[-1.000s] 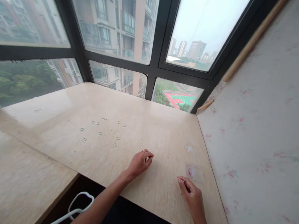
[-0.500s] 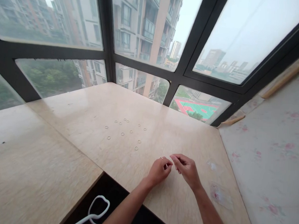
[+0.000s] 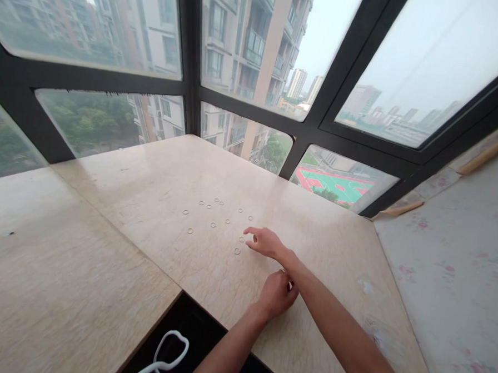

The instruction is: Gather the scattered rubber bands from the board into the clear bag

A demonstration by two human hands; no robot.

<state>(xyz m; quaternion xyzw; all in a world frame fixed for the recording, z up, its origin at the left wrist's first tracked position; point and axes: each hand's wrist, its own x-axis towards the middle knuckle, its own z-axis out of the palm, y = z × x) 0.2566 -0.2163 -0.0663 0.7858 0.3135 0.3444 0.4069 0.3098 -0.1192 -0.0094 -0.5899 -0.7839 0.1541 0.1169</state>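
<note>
Several small thin rings lie spread over the pale marble-patterned surface [image 3: 147,225]. My right hand [image 3: 266,243] is open above it, thumb and forefinger apart on either side of one ring [image 3: 242,239]. Another ring [image 3: 237,251] lies just below that one, and a further ring [image 3: 250,218] is above the fingertips. Closer to me, my left hand [image 3: 277,296] is closed with its fingers curled, partly behind my right forearm. What it holds, if anything, is too small to make out.
Clear plastic packets, one farther off [image 3: 365,285] and one nearer [image 3: 377,332], lie at the right by the floral wall [image 3: 456,297]. A white cable-like loop [image 3: 171,366] hangs in the dark gap at the front. Dark window frames [image 3: 192,66] border the back.
My right hand has left my left hand and reached forward and left to a ring, its fingers opening. My left hand stays closed nearby. The view has shifted slightly.
</note>
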